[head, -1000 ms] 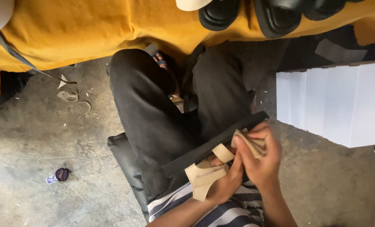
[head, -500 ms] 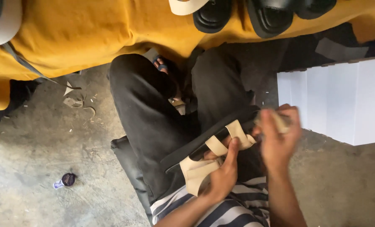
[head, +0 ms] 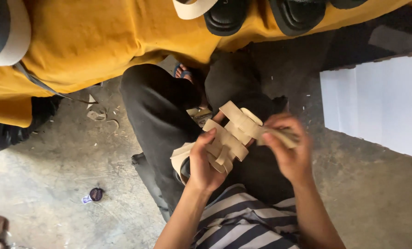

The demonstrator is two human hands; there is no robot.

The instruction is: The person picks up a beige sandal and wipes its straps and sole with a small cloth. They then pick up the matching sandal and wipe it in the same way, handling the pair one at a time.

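Over my lap I hold a tan sandal upper made of woven straps (head: 230,133). My left hand (head: 202,162) grips its lower left part, fingers curled over the crossed straps. My right hand (head: 286,150) is closed on the loose end of one strap (head: 280,133) at the right and holds it taut. My legs in black trousers (head: 157,108) are folded beneath, and a striped shirt shows at the bottom.
A yellow cloth (head: 100,44) covers the surface ahead, with black sandals (head: 261,14) and a white sole (head: 194,7) on it. A white block (head: 381,106) stands at the right. A small dark cap (head: 95,194) and scraps (head: 97,115) lie on the concrete floor.
The piece has turned so the tan woven straps face up instead of the black edge. My right hand has pulled a strap end out to the right.
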